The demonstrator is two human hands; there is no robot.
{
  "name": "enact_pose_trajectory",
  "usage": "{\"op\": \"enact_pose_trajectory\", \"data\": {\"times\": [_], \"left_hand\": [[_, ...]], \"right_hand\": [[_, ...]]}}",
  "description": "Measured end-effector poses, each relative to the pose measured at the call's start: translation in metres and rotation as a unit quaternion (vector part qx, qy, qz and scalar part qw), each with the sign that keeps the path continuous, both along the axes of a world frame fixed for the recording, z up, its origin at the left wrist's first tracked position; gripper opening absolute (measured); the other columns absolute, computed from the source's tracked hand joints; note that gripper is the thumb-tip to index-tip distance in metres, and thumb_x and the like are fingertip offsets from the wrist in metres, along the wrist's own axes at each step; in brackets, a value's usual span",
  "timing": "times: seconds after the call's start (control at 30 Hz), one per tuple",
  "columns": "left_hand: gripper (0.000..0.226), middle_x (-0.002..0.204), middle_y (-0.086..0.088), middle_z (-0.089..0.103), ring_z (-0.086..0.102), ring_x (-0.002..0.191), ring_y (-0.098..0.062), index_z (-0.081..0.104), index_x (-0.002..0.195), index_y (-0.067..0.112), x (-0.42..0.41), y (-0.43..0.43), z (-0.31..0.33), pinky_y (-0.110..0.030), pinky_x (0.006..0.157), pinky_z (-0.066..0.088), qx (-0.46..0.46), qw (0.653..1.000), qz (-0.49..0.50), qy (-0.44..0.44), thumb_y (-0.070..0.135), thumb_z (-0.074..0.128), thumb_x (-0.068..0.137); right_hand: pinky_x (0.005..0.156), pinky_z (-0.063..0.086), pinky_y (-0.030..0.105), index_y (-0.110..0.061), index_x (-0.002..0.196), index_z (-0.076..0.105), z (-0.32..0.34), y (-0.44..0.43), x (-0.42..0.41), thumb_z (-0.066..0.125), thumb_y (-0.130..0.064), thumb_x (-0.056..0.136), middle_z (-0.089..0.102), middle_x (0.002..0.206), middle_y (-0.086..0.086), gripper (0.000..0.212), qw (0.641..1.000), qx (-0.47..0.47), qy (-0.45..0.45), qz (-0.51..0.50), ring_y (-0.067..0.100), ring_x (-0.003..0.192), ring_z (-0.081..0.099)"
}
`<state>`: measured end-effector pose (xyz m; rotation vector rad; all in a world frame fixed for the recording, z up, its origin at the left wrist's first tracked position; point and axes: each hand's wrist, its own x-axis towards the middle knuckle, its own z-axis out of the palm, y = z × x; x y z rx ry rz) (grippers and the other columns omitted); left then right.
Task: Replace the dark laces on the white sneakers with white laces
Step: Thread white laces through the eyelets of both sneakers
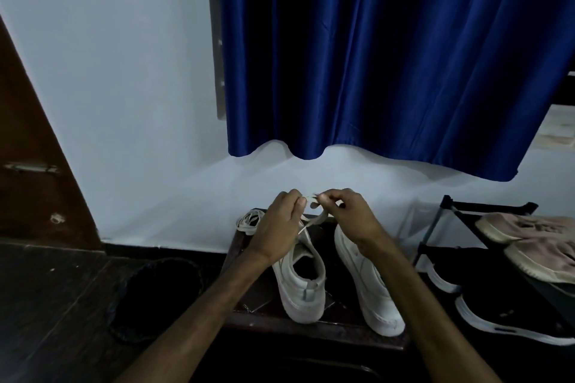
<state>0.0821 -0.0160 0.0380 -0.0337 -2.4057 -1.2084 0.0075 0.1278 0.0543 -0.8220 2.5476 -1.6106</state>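
Two white sneakers stand on a dark low table [311, 331], heels toward me: the left sneaker [303, 283] and the right sneaker [370, 286]. Above their toes, my left hand [280, 227] and my right hand [348, 208] both pinch a white lace [315, 221] that runs down to the left sneaker. A loose bundle of white lace [249, 221] lies at the table's far left corner. No dark lace is visible.
A black shoe rack [435, 227] at the right carries pinkish shoes [529, 239] and black shoes with white soles [513, 320]. A dark round bin [155, 298] sits on the floor at the left. A blue curtain [389, 56] hangs behind; a brown door [31, 165] stands far left.
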Motion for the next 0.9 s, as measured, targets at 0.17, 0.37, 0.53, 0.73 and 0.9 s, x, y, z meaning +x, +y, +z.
{"op": "enact_pose_trajectory", "data": {"times": [0.17, 0.37, 0.53, 0.73, 0.9], "left_hand": [[0.024, 0.097, -0.003, 0.05, 0.053, 0.088, -0.023, 0.049, 0.108, 0.017, 0.002, 0.002, -0.002, -0.04, 0.074, 0.045, -0.185, 0.982, 0.021, 0.016, 0.034, 0.032, 0.104], [0.028, 0.106, -0.003, 0.047, 0.049, 0.099, -0.024, 0.044, 0.127, 0.017, 0.006, 0.004, 0.001, -0.039, 0.079, 0.045, -0.335, 0.942, 0.033, 0.012, 0.024, 0.037, 0.101], [0.051, 0.116, 0.003, 0.046, 0.044, 0.107, -0.014, 0.04, 0.118, 0.019, 0.015, 0.003, -0.012, -0.028, 0.083, 0.04, -0.21, 0.977, 0.037, -0.003, 0.046, 0.067, 0.084], [0.068, 0.124, -0.014, 0.047, 0.055, 0.11, -0.034, 0.036, 0.121, 0.007, 0.011, 0.004, -0.039, -0.043, 0.087, 0.051, -0.16, 0.958, 0.075, -0.226, 0.028, 0.076, 0.071], [0.025, 0.101, -0.006, 0.07, 0.064, 0.097, -0.025, 0.064, 0.1, 0.013, 0.006, 0.003, -0.033, -0.028, 0.072, 0.044, -0.166, 0.972, 0.126, -0.11, 0.026, 0.069, 0.08]], "right_hand": [[0.083, 0.059, 0.043, -0.007, 0.089, 0.074, -0.005, -0.005, 0.013, 0.055, -0.019, 0.098, 0.074, 0.086, 0.016, 0.024, 0.993, -0.062, -0.099, 0.029, 0.032, 0.084, 0.072], [0.08, 0.059, 0.042, -0.003, 0.094, 0.075, 0.001, -0.003, 0.023, 0.073, -0.017, 0.084, 0.074, 0.082, 0.016, 0.017, 0.981, -0.136, -0.137, -0.001, 0.029, 0.076, 0.072], [0.067, 0.06, 0.026, 0.006, 0.086, 0.07, 0.002, 0.006, 0.022, 0.067, 0.005, 0.084, 0.071, 0.072, 0.014, 0.004, 0.953, -0.234, -0.188, -0.038, 0.02, 0.065, 0.069], [0.064, 0.058, 0.023, 0.002, 0.084, 0.072, 0.004, 0.013, 0.033, 0.066, 0.004, 0.086, 0.072, 0.072, 0.011, 0.006, 0.964, -0.216, -0.155, -0.027, 0.018, 0.065, 0.069], [0.071, 0.053, 0.019, -0.013, 0.082, 0.077, -0.008, 0.015, 0.052, 0.071, -0.006, 0.081, 0.075, 0.078, -0.001, 0.009, 0.997, 0.032, 0.066, 0.018, 0.008, 0.073, 0.071]]}}
